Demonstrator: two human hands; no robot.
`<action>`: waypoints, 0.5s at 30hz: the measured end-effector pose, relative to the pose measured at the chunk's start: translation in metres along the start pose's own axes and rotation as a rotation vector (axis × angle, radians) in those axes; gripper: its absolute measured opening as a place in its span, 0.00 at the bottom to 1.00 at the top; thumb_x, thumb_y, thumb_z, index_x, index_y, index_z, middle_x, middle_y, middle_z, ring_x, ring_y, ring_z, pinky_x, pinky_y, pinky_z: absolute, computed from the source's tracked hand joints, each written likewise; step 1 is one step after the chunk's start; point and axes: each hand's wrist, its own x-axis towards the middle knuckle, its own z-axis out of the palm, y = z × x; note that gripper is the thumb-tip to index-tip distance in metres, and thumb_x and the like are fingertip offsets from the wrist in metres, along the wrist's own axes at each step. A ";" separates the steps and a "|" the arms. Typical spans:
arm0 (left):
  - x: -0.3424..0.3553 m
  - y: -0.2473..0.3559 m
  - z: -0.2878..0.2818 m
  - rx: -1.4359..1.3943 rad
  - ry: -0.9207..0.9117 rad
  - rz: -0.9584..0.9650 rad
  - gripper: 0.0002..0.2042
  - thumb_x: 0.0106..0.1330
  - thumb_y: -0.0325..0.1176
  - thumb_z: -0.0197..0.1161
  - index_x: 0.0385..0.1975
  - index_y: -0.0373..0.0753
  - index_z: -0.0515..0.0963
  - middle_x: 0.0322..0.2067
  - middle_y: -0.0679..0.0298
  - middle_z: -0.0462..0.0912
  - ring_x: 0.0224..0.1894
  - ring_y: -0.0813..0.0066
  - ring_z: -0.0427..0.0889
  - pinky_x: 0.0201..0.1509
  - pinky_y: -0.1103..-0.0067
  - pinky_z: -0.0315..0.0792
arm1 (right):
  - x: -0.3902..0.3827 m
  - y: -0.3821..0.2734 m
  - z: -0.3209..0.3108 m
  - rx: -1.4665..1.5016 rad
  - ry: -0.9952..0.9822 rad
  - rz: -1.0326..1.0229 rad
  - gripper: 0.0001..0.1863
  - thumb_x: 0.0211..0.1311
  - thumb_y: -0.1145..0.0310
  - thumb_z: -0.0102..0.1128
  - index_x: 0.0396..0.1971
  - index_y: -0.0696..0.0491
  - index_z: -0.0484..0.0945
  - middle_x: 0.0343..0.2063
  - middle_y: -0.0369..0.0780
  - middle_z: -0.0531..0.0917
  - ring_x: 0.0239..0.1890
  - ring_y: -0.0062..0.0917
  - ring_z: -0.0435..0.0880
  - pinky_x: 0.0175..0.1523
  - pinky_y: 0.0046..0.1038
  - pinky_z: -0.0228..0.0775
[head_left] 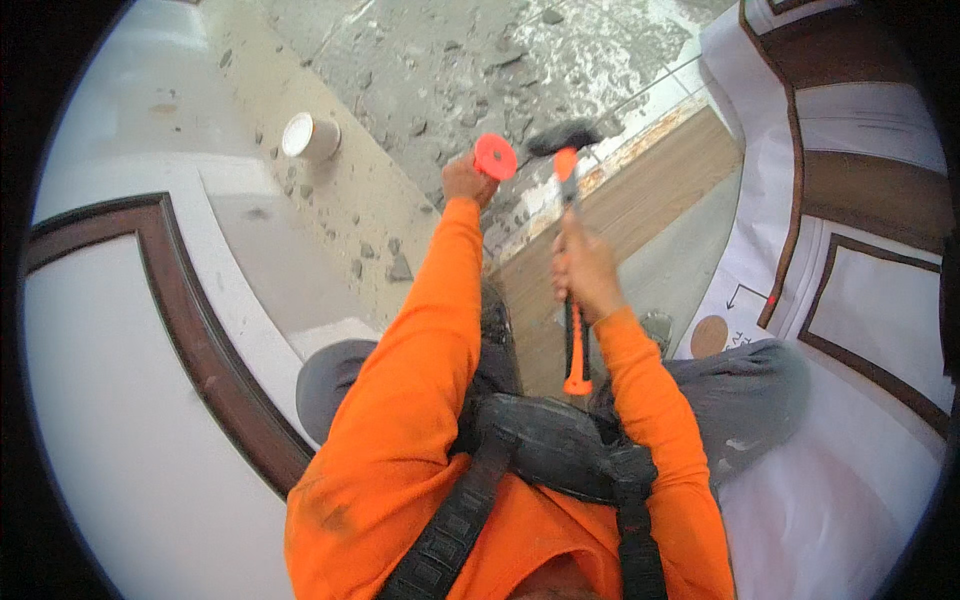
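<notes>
My left hand [466,180] is wrapped round a chisel whose round red hand guard [495,157] faces up; its blade is hidden below. In my right hand [588,268] is a hammer [575,350] with an orange and black handle, gripped about midway. The dark hammer head [562,137], smeared by motion, is just right of the guard and apart from it. Under both tools, grey rubble [430,110] and broken mortar lie over the floor beside a strip of wood-look flooring [640,180].
A white cup-like container [312,137] stands on the dusty floor at left. Dark-framed white panels flank me, a left panel [100,330] and a right panel [880,310]. Loose chips [400,266] are scattered near my left knee [335,385].
</notes>
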 end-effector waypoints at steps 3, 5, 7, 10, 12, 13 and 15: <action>0.030 -0.029 -0.008 0.145 0.087 -0.050 0.18 0.60 0.54 0.63 0.33 0.43 0.84 0.31 0.51 0.85 0.36 0.47 0.85 0.38 0.59 0.78 | -0.029 -0.053 -0.020 0.103 0.063 -0.151 0.28 0.71 0.38 0.50 0.27 0.51 0.69 0.12 0.28 0.65 0.10 0.12 0.63 0.14 0.20 0.59; 0.070 -0.025 -0.025 0.160 0.240 -0.083 0.17 0.60 0.53 0.63 0.32 0.44 0.84 0.29 0.50 0.85 0.34 0.46 0.85 0.36 0.56 0.77 | -0.071 -0.087 -0.042 0.060 0.148 -0.278 0.27 0.72 0.39 0.49 0.29 0.50 0.69 0.12 0.27 0.63 0.10 0.11 0.62 0.13 0.18 0.57; 0.126 -0.027 -0.064 0.219 0.353 0.087 0.16 0.62 0.51 0.62 0.33 0.44 0.83 0.28 0.52 0.86 0.32 0.46 0.85 0.34 0.57 0.78 | -0.110 -0.109 -0.054 0.031 0.234 -0.324 0.25 0.74 0.42 0.50 0.29 0.50 0.68 0.12 0.27 0.62 0.09 0.11 0.61 0.13 0.17 0.56; 0.186 -0.003 -0.132 0.240 0.580 0.316 0.11 0.65 0.42 0.57 0.27 0.43 0.80 0.25 0.57 0.84 0.29 0.53 0.84 0.31 0.62 0.77 | -0.154 -0.132 -0.069 0.089 0.211 -0.386 0.22 0.74 0.46 0.52 0.30 0.50 0.68 0.11 0.28 0.61 0.09 0.11 0.59 0.13 0.17 0.55; 0.208 0.006 -0.141 0.058 0.545 0.432 0.09 0.69 0.36 0.57 0.31 0.40 0.80 0.31 0.59 0.84 0.34 0.61 0.83 0.39 0.66 0.77 | -0.162 -0.127 -0.081 0.091 0.204 -0.409 0.19 0.74 0.50 0.54 0.30 0.50 0.68 0.12 0.28 0.60 0.09 0.11 0.58 0.13 0.18 0.54; 0.212 0.023 -0.131 -0.083 0.493 0.458 0.08 0.71 0.33 0.57 0.35 0.38 0.80 0.35 0.60 0.85 0.39 0.65 0.82 0.46 0.69 0.77 | -0.161 -0.121 -0.090 0.058 0.234 -0.420 0.18 0.73 0.52 0.56 0.30 0.50 0.68 0.12 0.28 0.60 0.09 0.11 0.58 0.13 0.18 0.54; 0.174 0.052 -0.092 0.202 0.424 0.340 0.12 0.64 0.45 0.61 0.32 0.43 0.81 0.30 0.57 0.86 0.33 0.56 0.85 0.35 0.64 0.78 | -0.152 -0.111 -0.094 0.025 0.251 -0.407 0.15 0.72 0.56 0.58 0.31 0.50 0.68 0.12 0.28 0.61 0.10 0.11 0.59 0.14 0.18 0.54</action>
